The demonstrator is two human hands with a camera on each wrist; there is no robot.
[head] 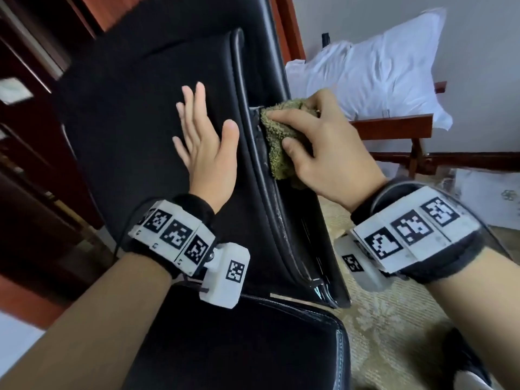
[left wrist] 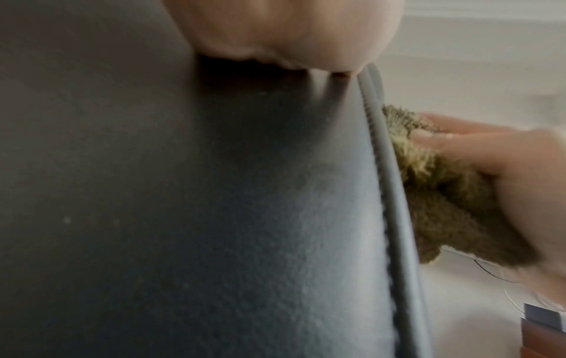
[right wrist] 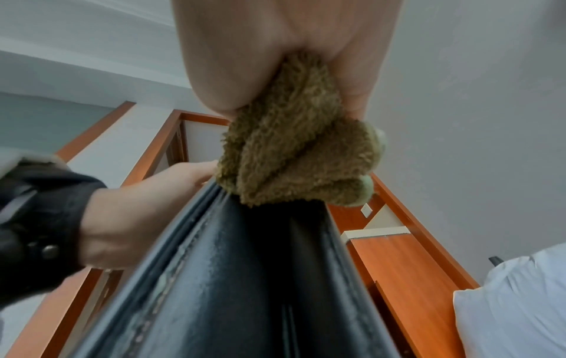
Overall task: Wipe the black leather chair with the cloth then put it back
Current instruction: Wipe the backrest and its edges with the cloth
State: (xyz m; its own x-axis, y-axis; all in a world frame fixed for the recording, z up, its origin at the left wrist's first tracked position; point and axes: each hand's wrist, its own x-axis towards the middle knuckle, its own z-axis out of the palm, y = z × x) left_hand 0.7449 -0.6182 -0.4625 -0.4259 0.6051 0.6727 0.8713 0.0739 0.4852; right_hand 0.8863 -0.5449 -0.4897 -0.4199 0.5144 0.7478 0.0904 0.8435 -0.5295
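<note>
Head view: the black leather chair (head: pixel 146 114) fills the middle, its piped right edge (head: pixel 253 142) running up between both hands, with patterned carpet (head: pixel 394 319) beyond that edge. The left hand (head: pixel 205 142) lies flat, fingers straight, on the chair's broad panel. The right hand (head: pixel 323 147) grips the bunched olive-green terry cloth (head: pixel 278 139) and presses it against the chair's side just past the piping. White pillows (head: pixel 380 68) lie behind. No writing is legible.

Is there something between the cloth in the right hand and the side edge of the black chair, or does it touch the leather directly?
Nothing visible: the right hand presses the cloth directly against the chair edge.
</note>
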